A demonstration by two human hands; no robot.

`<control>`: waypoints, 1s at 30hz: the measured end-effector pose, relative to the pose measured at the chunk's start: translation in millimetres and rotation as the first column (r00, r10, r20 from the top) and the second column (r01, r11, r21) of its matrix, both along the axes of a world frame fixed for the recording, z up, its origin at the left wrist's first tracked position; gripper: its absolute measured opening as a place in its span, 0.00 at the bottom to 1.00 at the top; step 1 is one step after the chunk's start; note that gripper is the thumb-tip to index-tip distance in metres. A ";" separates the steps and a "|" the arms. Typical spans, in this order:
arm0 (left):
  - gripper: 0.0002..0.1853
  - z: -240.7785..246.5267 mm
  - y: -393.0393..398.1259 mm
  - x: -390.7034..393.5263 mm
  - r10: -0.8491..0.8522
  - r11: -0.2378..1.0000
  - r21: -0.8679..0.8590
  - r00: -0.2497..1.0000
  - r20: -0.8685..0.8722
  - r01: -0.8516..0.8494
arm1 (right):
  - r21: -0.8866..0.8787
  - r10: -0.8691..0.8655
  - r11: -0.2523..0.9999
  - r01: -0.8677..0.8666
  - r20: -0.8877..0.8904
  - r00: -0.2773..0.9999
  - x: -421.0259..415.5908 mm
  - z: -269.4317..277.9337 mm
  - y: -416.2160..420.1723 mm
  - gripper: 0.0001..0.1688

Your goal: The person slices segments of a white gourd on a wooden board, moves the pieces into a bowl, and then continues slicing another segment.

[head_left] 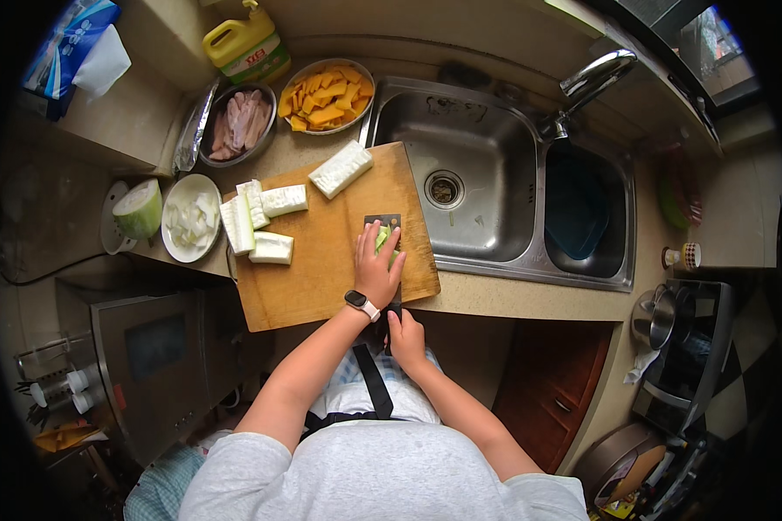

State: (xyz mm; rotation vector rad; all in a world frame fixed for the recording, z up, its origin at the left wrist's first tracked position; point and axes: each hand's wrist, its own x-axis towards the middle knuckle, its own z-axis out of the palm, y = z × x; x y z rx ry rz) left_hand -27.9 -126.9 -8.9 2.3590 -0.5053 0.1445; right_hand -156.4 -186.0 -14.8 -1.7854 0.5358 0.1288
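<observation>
My right hand (405, 335) is closed around the black handle of a kitchen cleaver (383, 219) at the front edge of a wooden cutting board (326, 286). Spread flat over the blade, my left hand (378, 260) touches green peel pieces (382, 236) lying on it; its palm hides much of the blade. A thick white piece of peeled gourd (341, 169) rests at the board's back edge. Several smaller gourd pieces (284, 200) lie at the board's left, some with green rind edges. A white plate of pale slices (192, 218) stands left of the board.
Behind the board are a bowl of raw meat (240, 124), a bowl of orange pumpkin slices (326, 96) and a yellow jug (247, 45). A cut green gourd (138, 208) sits far left. The double steel sink (482, 260) with its faucet (590, 84) adjoins the board's right side.
</observation>
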 end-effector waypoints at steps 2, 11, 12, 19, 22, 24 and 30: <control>0.22 1.2 4.0 -5.5 0.009 1.000 -0.003 1.000 0.014 -0.009 | 0.011 0.004 1.000 -0.005 0.028 1.000 -4.8 1.8 3.0 0.20; 0.23 29.5 55.0 -44.5 -0.019 0.998 -0.056 0.999 0.045 0.021 | 0.072 -0.033 0.997 0.026 0.103 0.994 -45.1 19.7 54.8 0.18; 0.23 29.6 67.2 -51.6 -0.020 0.999 -0.045 0.998 0.058 0.022 | 0.079 -0.030 0.997 0.021 0.105 0.994 -52.6 20.2 67.5 0.18; 0.23 23.2 177.4 -112.0 -0.040 0.993 -0.108 0.997 0.072 0.047 | 0.140 -0.036 0.990 0.023 0.095 0.995 -119.7 4.0 177.3 0.18; 0.23 22.4 218.6 -139.7 -0.005 0.995 -0.097 0.997 0.075 0.012 | 0.147 -0.021 0.989 0.004 0.115 0.993 -144.1 2.0 215.8 0.18; 0.22 17.4 244.3 -162.1 0.049 0.992 -0.122 0.997 0.055 -0.042 | 0.179 0.007 0.983 -0.025 0.102 0.995 -164.0 3.6 235.8 0.18; 0.22 5.6 292.8 -227.1 0.192 0.971 -0.154 0.981 0.042 -0.183 | 0.061 0.184 0.980 -0.188 0.056 0.981 -217.7 3.3 262.7 0.16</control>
